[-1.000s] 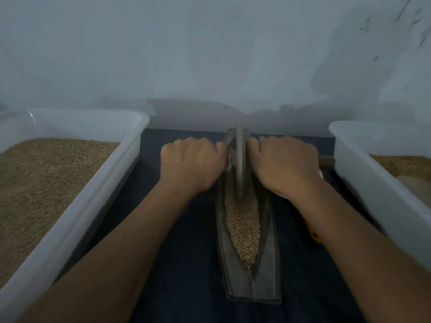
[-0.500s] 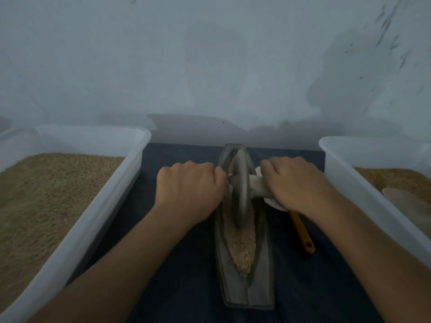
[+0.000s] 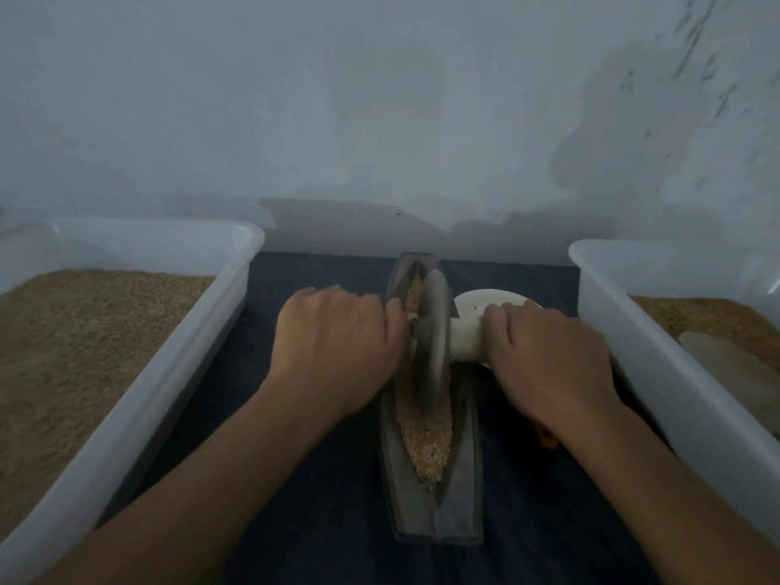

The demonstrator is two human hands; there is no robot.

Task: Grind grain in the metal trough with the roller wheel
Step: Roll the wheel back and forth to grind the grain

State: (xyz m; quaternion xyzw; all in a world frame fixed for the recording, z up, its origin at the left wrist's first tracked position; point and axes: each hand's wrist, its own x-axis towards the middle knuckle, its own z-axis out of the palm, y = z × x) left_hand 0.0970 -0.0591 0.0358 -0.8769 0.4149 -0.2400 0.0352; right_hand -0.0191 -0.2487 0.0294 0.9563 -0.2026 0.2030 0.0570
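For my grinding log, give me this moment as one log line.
step: grinding | left hand: grips handle | right hand: grips handle | roller wheel: upright in metal trough | grain: in trough

Your left hand (image 3: 337, 352) – knuckles up, fingers curled down and forward, fist closed on the wheel's handle, which is hidden under the hand on that side. Your left forearm runs in from lower left, bare, wrist straight. Your right hand (image 3: 548, 356) – palm down, fingers wrapped over pale handle (image 3: 466, 337), thumb side toward centre. Your right forearm comes in from lower right, bare. Both hands level, close to either side of roller wheel (image 3: 430, 348), arms converging toward middle.
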